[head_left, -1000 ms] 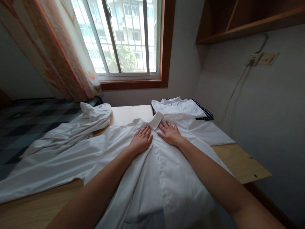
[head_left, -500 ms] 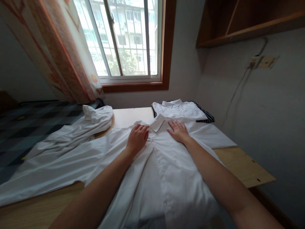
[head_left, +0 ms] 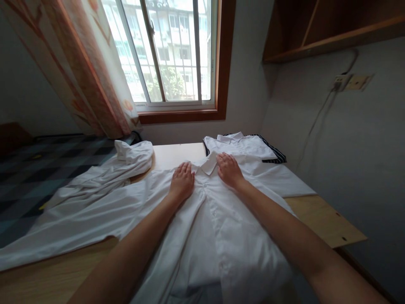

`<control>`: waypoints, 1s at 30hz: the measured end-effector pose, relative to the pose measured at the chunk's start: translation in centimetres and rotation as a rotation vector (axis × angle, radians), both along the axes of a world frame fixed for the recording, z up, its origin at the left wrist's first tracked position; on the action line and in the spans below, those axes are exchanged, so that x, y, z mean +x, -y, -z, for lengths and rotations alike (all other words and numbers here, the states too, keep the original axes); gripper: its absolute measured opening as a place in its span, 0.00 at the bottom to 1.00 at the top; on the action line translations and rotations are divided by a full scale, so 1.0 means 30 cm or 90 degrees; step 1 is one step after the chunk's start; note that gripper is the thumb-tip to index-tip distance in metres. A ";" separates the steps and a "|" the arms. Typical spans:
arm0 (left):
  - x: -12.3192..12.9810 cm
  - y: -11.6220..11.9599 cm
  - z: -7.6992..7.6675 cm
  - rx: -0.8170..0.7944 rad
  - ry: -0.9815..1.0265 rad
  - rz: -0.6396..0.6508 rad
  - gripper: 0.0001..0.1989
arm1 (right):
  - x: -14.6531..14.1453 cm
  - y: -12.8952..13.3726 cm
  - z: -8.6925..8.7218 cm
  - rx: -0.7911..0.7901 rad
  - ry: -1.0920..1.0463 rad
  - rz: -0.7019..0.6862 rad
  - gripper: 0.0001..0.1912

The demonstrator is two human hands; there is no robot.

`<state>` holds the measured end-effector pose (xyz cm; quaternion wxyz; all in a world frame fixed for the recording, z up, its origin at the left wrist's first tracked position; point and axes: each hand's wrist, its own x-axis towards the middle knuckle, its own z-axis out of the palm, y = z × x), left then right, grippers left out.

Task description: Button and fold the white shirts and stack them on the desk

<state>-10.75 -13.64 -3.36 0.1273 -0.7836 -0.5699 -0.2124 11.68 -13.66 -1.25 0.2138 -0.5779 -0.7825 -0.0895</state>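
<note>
- At the far left, the checked bedding (head_left: pixel 79 158) is running out past the frame's edge, dark and hard to make out in its folds.
- In the left half, the crumpled white cloth (head_left: pixel 134 157) is lying in a heap; its shape is not letting me say what garment it is.
- From the left edge to right of centre, the white shirt (head_left: pixel 205 223) is spreading over the wooden board (head_left: pixel 325 217), collar towards the top; one sleeve is reaching the left edge and its end is being cut off there.
- Left of centre, the left hand (head_left: pixel 182 179) is lying palm down near the collar, fingers extended and close together, released and resting on the fabric; its forearm is slanting up from the bottom edge.
- At the centre, the collar (head_left: pixel 209 164) is standing out between the hands, while the shirt's lower end is falling into dimness at the bottom.
- Right of centre, the right hand (head_left: pixel 230 169) is touching the shirt just beside the collar, back of the hand up and fingers slightly bent; the thumb is hiding, so I cannot tell whether it is pinching cloth.
- Beyond it, the folded white shirt (head_left: pixel 245 145) is lying on the striped cloth (head_left: pixel 279 156), which is mostly being covered.
</note>
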 end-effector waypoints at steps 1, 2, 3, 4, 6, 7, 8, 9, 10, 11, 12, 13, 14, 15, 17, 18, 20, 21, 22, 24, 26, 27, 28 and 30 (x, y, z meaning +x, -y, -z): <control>-0.002 -0.019 -0.008 0.018 0.007 0.009 0.26 | -0.021 -0.003 -0.011 -0.007 0.015 -0.035 0.28; -0.003 -0.039 -0.017 0.016 0.010 0.011 0.26 | -0.042 -0.009 -0.018 -0.016 0.028 -0.062 0.28; -0.003 -0.060 -0.026 -0.001 0.010 0.005 0.26 | -0.061 -0.015 -0.021 -0.027 0.036 -0.076 0.27; -0.002 -0.079 -0.032 -0.024 0.008 -0.003 0.26 | -0.079 -0.023 -0.019 -0.039 0.037 -0.078 0.27; 0.003 -0.107 -0.036 -0.089 -0.003 -0.030 0.26 | -0.107 -0.040 -0.003 -0.063 0.025 -0.055 0.26; 0.007 -0.114 -0.033 -0.128 -0.010 -0.043 0.27 | -0.116 -0.048 0.009 -0.077 0.015 -0.039 0.26; 0.010 -0.118 -0.029 -0.167 -0.018 -0.054 0.28 | -0.122 -0.056 0.023 -0.092 0.005 -0.026 0.26; 0.012 -0.118 -0.024 -0.203 -0.025 -0.065 0.30 | -0.124 -0.064 0.037 -0.107 -0.004 -0.015 0.27; 0.013 -0.117 -0.020 -0.235 -0.032 -0.076 0.31 | -0.124 -0.070 0.051 -0.122 -0.013 -0.006 0.28; 0.013 -0.115 -0.017 -0.257 -0.037 -0.087 0.32 | -0.121 -0.076 0.063 -0.134 -0.021 0.002 0.28; 0.011 -0.113 -0.016 -0.266 -0.041 -0.094 0.33 | -0.116 -0.081 0.074 -0.143 -0.028 0.009 0.29; 0.009 -0.112 -0.017 -0.267 -0.044 -0.099 0.33 | -0.111 -0.085 0.083 -0.148 -0.035 0.017 0.29; 0.006 -0.111 -0.019 -0.265 -0.046 -0.103 0.33 | -0.105 -0.089 0.089 -0.153 -0.042 0.027 0.30; 0.003 -0.110 -0.022 -0.264 -0.047 -0.105 0.34 | -0.099 -0.093 0.093 -0.157 -0.050 0.039 0.32; 0.001 -0.107 -0.028 -0.264 -0.044 -0.108 0.34 | -0.090 -0.098 0.095 -0.168 -0.066 0.066 0.37; 0.002 -0.105 -0.030 -0.265 -0.040 -0.112 0.34 | -0.087 -0.099 0.095 -0.175 -0.072 0.077 0.39; 0.010 -0.099 -0.033 -0.270 -0.030 -0.119 0.34 | -0.084 -0.100 0.092 -0.193 -0.077 0.091 0.42; 0.014 -0.096 -0.033 -0.274 -0.026 -0.120 0.34 | -0.084 -0.100 0.090 -0.202 -0.076 0.093 0.42; 0.018 -0.095 -0.033 -0.277 -0.021 -0.118 0.33 | -0.084 -0.100 0.088 -0.210 -0.073 0.094 0.42; 0.016 -0.098 -0.036 -0.274 -0.003 -0.115 0.34 | -0.086 -0.099 0.086 -0.219 -0.069 0.098 0.41; -0.012 -0.110 -0.047 -0.241 0.028 -0.110 0.33 | -0.087 -0.099 0.087 -0.219 -0.067 0.100 0.41; -0.038 -0.117 -0.058 -0.214 0.041 -0.104 0.32 | -0.088 -0.100 0.088 -0.219 -0.066 0.100 0.41; -0.073 -0.124 -0.072 -0.181 0.047 -0.096 0.30 | -0.088 -0.101 0.090 -0.219 -0.065 0.100 0.41; -0.160 -0.129 -0.107 -0.123 0.018 -0.086 0.26 | -0.088 -0.104 0.094 -0.217 -0.063 0.100 0.41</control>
